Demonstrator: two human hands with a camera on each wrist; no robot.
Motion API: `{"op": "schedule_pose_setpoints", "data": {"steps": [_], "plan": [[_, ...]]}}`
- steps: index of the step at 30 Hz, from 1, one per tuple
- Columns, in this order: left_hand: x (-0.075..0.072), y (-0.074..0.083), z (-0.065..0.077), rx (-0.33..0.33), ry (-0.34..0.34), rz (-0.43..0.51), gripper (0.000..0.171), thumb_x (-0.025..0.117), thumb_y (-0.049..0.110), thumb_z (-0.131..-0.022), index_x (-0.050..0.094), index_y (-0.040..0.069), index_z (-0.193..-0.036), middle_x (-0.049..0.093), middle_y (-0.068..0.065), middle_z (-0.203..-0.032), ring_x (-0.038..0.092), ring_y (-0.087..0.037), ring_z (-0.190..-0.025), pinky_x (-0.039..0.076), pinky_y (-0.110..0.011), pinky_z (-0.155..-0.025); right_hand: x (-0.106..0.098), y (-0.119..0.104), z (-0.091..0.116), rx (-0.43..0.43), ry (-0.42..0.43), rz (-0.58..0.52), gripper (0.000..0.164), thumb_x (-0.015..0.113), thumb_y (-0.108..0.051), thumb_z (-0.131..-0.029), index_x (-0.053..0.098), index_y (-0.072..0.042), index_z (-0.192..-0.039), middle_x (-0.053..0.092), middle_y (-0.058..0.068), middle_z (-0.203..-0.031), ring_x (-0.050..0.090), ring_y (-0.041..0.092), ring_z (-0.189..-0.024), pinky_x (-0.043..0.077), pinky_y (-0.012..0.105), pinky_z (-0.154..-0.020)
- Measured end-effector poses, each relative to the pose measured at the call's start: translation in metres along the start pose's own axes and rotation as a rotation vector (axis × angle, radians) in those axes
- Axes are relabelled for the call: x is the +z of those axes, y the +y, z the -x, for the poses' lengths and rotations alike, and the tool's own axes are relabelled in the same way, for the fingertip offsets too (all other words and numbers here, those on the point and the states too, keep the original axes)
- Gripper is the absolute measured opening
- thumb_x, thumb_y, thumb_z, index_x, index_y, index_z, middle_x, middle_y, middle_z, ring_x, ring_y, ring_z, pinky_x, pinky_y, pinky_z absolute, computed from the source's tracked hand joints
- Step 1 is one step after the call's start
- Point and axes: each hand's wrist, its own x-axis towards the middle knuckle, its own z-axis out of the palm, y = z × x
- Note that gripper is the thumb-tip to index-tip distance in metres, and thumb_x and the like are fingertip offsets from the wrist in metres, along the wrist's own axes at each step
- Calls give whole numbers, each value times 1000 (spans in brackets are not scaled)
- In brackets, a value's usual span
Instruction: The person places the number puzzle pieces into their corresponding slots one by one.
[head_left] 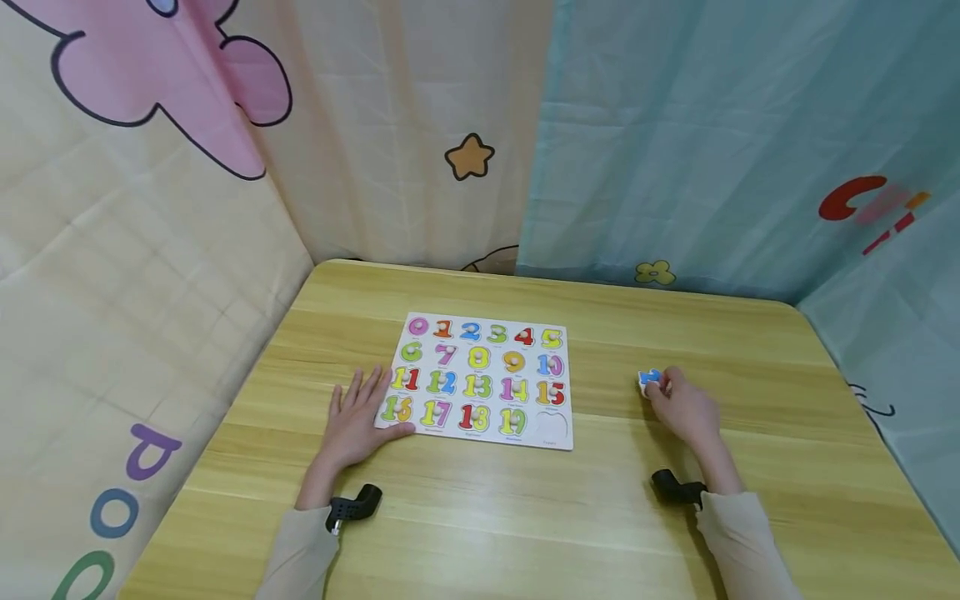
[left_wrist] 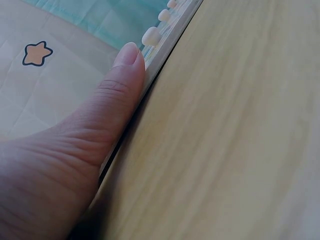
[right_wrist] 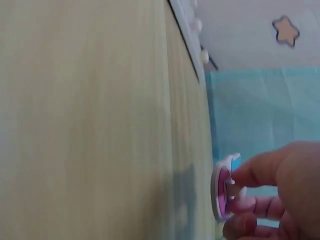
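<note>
A white number puzzle board [head_left: 457, 435] lies on the table, with knobbed number pieces from 0 to 19 in its rows. Its bottom right recess [head_left: 552, 426] holds no piece. My left hand [head_left: 358, 422] rests at the board's left edge, fingers spread, and its thumb [left_wrist: 117, 90] lies along the near edge. To the right of the board, my right hand [head_left: 686, 408] pinches a number puzzle piece by its knob. The piece [head_left: 649, 378] shows a blue 2 in the head view and a pink ring beside some blue in the right wrist view. It is tilted, close over the table.
The wooden table [head_left: 510, 517] reaches back to printed curtains [head_left: 420, 208] along its far side. A black wrist camera [head_left: 356, 504] sits on the left wrist, another camera [head_left: 675, 489] on the right.
</note>
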Motion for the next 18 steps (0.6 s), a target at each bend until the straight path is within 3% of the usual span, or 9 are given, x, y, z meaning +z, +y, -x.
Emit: {"op": "schedule_pose_setpoints", "data": {"steps": [4,8,12,18], "plan": [[0,-1,0,-4,-10,-7,104,60,69,-77,17,11,-153,12,-12,-157,-2,-36,-142,-10,-55,-108,12,-20,6,-213,-26,-93,20,55,-27,-96,47,-9,-91,42,-1,-58,38,15,-47,26,27,-42],[0,-2,-1,-6,-17,-13,105,58,71,-77,16,12,-153,11,-12,-157,-3,-35,-142,-10,-55,-108,21,-43,10,-373,-144,-125,17,60,-25,-94,50,-12,-91,42,-4,-60,39,11,-48,29,24,-43],[0,-3,-1,-5,-16,-8,105,59,70,-77,16,11,-153,11,-12,-157,-3,-36,-142,-10,-55,-108,29,-62,12,-483,-244,-118,14,64,-22,-91,52,-15,-88,42,-7,-62,39,7,-51,29,22,-45],[0,-1,0,-8,-24,-6,105,60,69,-77,16,12,-153,11,-11,-157,-4,-35,-142,-11,-53,-109,43,-79,12,-592,-321,-46,15,62,-21,-90,49,-19,-83,38,-11,-60,37,3,-51,25,20,-47]]}}
